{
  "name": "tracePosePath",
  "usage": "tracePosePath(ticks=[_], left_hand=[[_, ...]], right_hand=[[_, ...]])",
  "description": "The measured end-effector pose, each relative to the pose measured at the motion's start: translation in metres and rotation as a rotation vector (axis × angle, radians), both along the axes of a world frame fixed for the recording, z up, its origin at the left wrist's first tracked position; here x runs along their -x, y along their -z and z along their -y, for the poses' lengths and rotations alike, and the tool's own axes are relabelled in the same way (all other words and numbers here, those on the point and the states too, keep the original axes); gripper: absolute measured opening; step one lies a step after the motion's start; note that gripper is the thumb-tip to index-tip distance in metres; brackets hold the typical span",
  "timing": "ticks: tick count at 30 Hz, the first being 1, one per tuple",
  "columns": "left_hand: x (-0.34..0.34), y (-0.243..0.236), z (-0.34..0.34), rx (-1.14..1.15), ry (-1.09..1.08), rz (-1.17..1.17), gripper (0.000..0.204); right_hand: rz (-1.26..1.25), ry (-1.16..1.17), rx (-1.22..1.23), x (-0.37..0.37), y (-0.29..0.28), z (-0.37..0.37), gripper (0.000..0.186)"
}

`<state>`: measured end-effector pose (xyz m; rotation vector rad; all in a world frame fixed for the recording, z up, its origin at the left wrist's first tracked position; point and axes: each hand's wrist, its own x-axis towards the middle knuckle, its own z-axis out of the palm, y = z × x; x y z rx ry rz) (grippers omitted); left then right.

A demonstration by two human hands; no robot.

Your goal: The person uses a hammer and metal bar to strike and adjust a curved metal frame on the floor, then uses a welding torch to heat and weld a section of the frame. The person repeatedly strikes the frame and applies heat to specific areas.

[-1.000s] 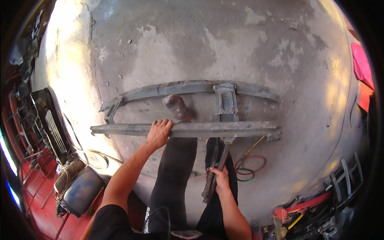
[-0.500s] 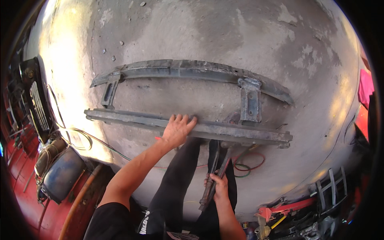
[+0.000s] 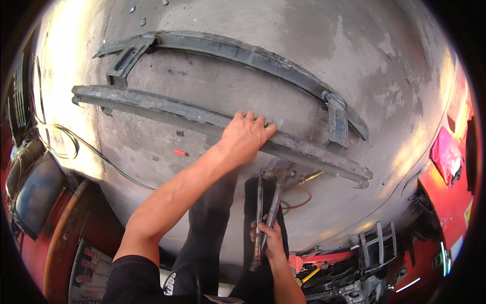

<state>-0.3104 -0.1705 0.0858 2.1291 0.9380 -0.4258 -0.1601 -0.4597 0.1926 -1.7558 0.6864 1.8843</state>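
My left hand grips the top edge of a long straight grey metal beam, slanting down to the right across the view. Beyond it lies a curved grey metal bar, with a bracket at the left and another at the right. My right hand holds long dark metal shafts upright over my right leg, below the beam; their exact tool type I cannot make out. A small red object lies on the concrete under the beam.
Hoses curl on the floor at the left, beside a blue-grey tank. At the right are red panels, a pink item, a metal frame and assorted scrap parts along the lower edge.
The beam and curved bar appear higher and more tilted, right ends lower, as my view shifts. My left hand has moved up and rightward with its grip on the beam.
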Motion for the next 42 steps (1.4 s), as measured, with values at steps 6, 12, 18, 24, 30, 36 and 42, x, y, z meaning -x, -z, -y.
tracePosePath(ticks=[6, 12, 18, 24, 30, 36, 42], left_hand=[[-0.008, -0.013, -0.054, 0.034, 0.011, 0.051, 0.044], [-0.005, -0.004, -0.048, 0.065, 0.066, 0.109, 0.042], [-0.001, -0.001, -0.053, 0.097, 0.056, 0.138, 0.045], [0.003, 0.007, -0.017, 0.013, 0.074, 0.089, 0.061], [0.016, 0.048, 0.067, -0.051, 0.147, 0.051, 0.076], [0.027, 0.107, 0.123, -0.083, 0.320, -0.117, 0.069], [0.020, 0.142, 0.143, -0.079, 0.329, -0.151, 0.071]], right_hand=[[0.016, -0.054, -0.004, -0.008, 0.034, 0.013, 0.040], [0.005, 0.045, 0.090, -0.022, 0.057, 0.025, 0.036], [-0.009, 0.036, 0.138, -0.020, 0.060, 0.011, 0.035], [-0.019, -0.098, 0.048, -0.016, 0.056, 0.009, 0.039], [0.019, -0.214, 0.003, -0.004, 0.053, 0.029, 0.037], [-0.100, -0.108, 0.040, 0.004, 0.047, 0.063, 0.037], [-0.149, 0.025, 0.088, -0.011, 0.044, 0.088, 0.037]])
